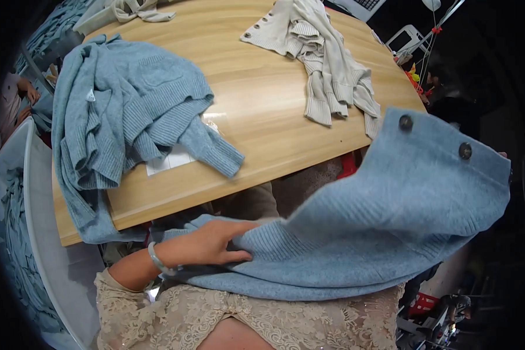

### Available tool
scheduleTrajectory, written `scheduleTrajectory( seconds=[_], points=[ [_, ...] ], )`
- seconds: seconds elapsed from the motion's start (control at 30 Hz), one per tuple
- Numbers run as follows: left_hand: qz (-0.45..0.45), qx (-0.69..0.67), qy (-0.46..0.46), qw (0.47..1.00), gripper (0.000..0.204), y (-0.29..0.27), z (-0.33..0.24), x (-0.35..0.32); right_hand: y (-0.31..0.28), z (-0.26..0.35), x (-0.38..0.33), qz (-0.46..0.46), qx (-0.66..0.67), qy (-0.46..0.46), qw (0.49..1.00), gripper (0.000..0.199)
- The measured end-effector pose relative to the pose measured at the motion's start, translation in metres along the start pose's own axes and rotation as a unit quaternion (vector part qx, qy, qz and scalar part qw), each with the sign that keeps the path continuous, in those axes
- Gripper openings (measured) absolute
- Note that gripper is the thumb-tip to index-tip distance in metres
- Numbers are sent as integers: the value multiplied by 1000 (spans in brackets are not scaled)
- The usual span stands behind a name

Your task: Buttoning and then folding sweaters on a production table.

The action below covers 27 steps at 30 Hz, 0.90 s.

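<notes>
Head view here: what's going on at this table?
A person's left hand grips a buttoned blue sweater in front of the table; the right hand is almost wholly hidden, at that sweater's right end. A second blue sweater lies on the table's left side, a cream cardigan farther right.

Legible words, numbers or signs: none. Small white label [90, 95] on light blue knitted sweater [154, 84] with pocket, at left of worktop [262, 93]: too small to read. White sheet [164, 165], partly beneath same sweater: nothing readable on exposed part. Dark keyboard [367, 4] in pale casing, cut off at upper edge of view: key legends too small to make out.
</notes>
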State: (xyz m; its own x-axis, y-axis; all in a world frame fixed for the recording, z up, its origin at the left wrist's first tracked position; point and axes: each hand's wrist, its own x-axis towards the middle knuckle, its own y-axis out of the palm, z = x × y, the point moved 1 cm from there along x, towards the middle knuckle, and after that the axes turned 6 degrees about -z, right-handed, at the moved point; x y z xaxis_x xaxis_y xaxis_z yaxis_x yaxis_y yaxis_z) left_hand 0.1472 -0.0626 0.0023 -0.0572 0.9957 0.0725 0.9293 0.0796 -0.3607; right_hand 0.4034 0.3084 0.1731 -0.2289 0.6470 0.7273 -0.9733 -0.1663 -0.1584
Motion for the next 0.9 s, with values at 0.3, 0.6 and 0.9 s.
scheduleTrajectory(
  seconds=[0.3,0.6,0.9],
  points=[
    [110,-173,154,967,24,28,-75,-44,97,38,-26,104,-36,56,992,32],
    [-305,55,112,944,35,24,-11,12,134,66,-48,197,-66,65,976,27],
    [-150,-29,-121,981,13,-20,22,14,87,53,-37,197,-125,56,971,22]
  ],
)
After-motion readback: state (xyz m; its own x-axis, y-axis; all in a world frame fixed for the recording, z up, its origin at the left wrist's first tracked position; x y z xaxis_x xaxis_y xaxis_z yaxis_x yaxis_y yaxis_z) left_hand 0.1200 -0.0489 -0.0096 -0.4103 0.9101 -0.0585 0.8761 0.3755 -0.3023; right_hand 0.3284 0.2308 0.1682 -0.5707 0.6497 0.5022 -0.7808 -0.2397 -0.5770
